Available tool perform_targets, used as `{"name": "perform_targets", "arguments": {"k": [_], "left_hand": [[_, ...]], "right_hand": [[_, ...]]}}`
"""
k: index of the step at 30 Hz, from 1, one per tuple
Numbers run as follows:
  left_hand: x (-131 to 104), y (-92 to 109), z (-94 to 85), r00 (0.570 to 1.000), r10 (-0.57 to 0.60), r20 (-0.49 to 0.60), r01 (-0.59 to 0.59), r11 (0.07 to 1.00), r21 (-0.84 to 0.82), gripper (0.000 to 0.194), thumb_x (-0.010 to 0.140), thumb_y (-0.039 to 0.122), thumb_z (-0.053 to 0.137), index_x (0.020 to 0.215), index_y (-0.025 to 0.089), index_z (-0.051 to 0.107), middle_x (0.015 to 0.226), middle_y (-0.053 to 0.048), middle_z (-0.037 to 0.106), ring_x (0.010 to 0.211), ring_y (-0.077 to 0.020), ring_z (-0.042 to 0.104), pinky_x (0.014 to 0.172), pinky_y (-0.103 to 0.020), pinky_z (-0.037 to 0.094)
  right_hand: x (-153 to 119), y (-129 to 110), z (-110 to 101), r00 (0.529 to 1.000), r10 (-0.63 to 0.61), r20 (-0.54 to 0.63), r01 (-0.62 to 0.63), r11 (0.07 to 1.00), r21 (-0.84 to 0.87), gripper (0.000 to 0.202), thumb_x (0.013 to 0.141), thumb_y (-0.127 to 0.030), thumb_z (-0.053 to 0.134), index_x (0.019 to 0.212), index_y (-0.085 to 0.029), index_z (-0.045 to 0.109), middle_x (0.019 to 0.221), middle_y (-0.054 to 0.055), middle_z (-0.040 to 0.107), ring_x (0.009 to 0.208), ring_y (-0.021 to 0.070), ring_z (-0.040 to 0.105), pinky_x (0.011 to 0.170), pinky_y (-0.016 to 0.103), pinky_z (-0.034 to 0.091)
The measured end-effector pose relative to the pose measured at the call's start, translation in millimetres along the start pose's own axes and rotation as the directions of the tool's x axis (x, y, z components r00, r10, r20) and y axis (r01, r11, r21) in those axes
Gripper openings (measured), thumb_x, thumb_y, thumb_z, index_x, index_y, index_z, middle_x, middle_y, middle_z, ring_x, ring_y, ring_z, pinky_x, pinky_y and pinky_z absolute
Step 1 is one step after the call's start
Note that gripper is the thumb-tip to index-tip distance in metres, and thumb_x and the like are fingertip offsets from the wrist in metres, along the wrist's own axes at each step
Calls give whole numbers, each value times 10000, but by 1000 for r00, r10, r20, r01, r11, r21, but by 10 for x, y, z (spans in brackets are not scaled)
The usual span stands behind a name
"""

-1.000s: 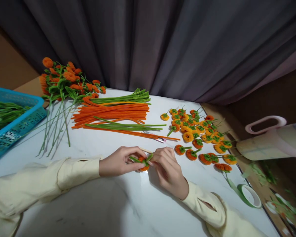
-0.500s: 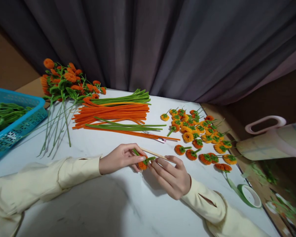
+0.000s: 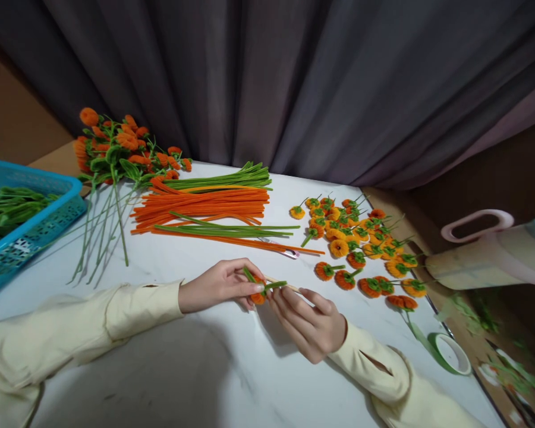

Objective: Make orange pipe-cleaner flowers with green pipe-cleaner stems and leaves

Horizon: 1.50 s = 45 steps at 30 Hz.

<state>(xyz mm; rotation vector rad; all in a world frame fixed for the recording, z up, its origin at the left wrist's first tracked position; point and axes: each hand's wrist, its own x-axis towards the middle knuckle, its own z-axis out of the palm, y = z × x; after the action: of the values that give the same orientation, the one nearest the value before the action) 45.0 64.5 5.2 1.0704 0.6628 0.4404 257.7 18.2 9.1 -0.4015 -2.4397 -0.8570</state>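
Between the thumb and fingers of my left hand (image 3: 220, 286) is a small orange flower (image 3: 258, 298) with green stem pieces sticking out of it. My right hand (image 3: 311, 324) pinches a thin wooden stick (image 3: 271, 279), whose far end lies beside the flower. The right fingertips are close to the green stem piece that points right. Beyond my hands lie orange pipe cleaners (image 3: 205, 203), green pipe cleaners (image 3: 232, 178) and partly covered scissors (image 3: 289, 254). Several orange and yellow flower heads (image 3: 339, 247) are spread to the right.
A blue basket (image 3: 66, 205) with green pieces stands at the left edge. Finished orange flowers (image 3: 127, 141) lie at the back left. Green tape (image 3: 450, 353) and a large pitcher (image 3: 485, 258) are on the right. Dark curtains hang behind the white table (image 3: 249, 380).
The wooden stick has tilted and slid lower behind the green stem piece. My right fingers have shifted slightly, and the green piece reaches a little farther right. My left hand still holds the flower.
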Motion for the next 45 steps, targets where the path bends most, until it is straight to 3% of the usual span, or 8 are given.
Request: {"name": "perform_targets", "arguments": {"k": [14, 19, 26, 28, 32, 37, 41, 45], "left_hand": [[-26, -39, 31, 994, 105, -8, -105, 994, 21, 267, 732, 312, 699, 855, 125, 554, 879, -43, 623, 769, -142, 618, 704, -325, 555], [-27, -62, 26, 991, 127, -41, -124, 990, 64, 296, 766, 373, 655, 876, 112, 568, 908, -73, 627, 744, -148, 633, 717, -347, 563], [-60, -99, 47, 930, 363, -66, -307, 860, 408, 204, 844, 304, 553, 911, 118, 605, 973, -98, 636, 817, -160, 632, 694, -266, 566], [-84, -84, 53, 847, 531, -10, -421, 682, 598, 158, 856, 245, 527, 906, 127, 619, 933, -105, 643, 851, -165, 624, 687, -236, 550], [-113, -89, 20, 685, 710, 164, -522, 321, 790, 164, 864, 165, 497, 943, 144, 639, 906, -118, 655, 854, -163, 627, 757, -244, 526], [-125, -148, -71, 728, 621, 289, -472, 150, 869, 226, 863, 180, 478, 985, 165, 667, 969, -123, 662, 919, -181, 624, 812, -247, 519], [-132, -148, -78, 762, 559, 327, -464, 119, 878, 224, 861, 195, 478, 958, 178, 680, 974, -116, 670, 898, -181, 635, 818, -252, 521], [-123, -104, -9, 750, 605, 268, -524, 296, 799, 195, 867, 187, 482, 941, 149, 658, 896, -122, 672, 833, -175, 639, 761, -253, 531]], "right_hand": [[11, -39, 18, 985, 173, 22, -174, 984, 30, 387, 880, -69, 293, 910, -67, 679, 913, 102, 700, 895, 187, 600, 724, 325, 386], [5, -51, 2, 993, 119, 27, -119, 993, 3, 376, 879, -85, 307, 889, -67, 682, 943, 117, 694, 900, 203, 598, 730, 333, 384], [34, -29, 3, 983, 173, 53, -179, 977, 119, 318, 890, -71, 338, 923, -73, 653, 942, 107, 688, 906, 193, 589, 749, 329, 381], [82, -10, 14, 912, 401, 89, -408, 857, 315, 232, 872, -73, 401, 932, -96, 624, 881, 92, 683, 855, 188, 588, 728, 335, 398], [213, 15, -18, 572, 680, 459, -754, 218, 619, 98, 852, -169, 514, 809, -142, 597, 753, 50, 637, 705, 137, 569, 650, 265, 450], [276, -9, -55, 313, 584, 749, -796, -269, 542, 156, 828, -281, 560, 807, -143, 629, 746, 47, 639, 678, 133, 558, 637, 253, 455], [267, -44, -33, 245, 513, 823, -718, -474, 510, 194, 790, -334, 593, 775, -141, 607, 719, 37, 625, 643, 125, 552, 607, 242, 454], [263, -51, -34, 253, 569, 783, -771, -370, 518, 148, 794, -278, 577, 726, -146, 587, 672, 23, 606, 626, 126, 543, 614, 249, 449]]}}
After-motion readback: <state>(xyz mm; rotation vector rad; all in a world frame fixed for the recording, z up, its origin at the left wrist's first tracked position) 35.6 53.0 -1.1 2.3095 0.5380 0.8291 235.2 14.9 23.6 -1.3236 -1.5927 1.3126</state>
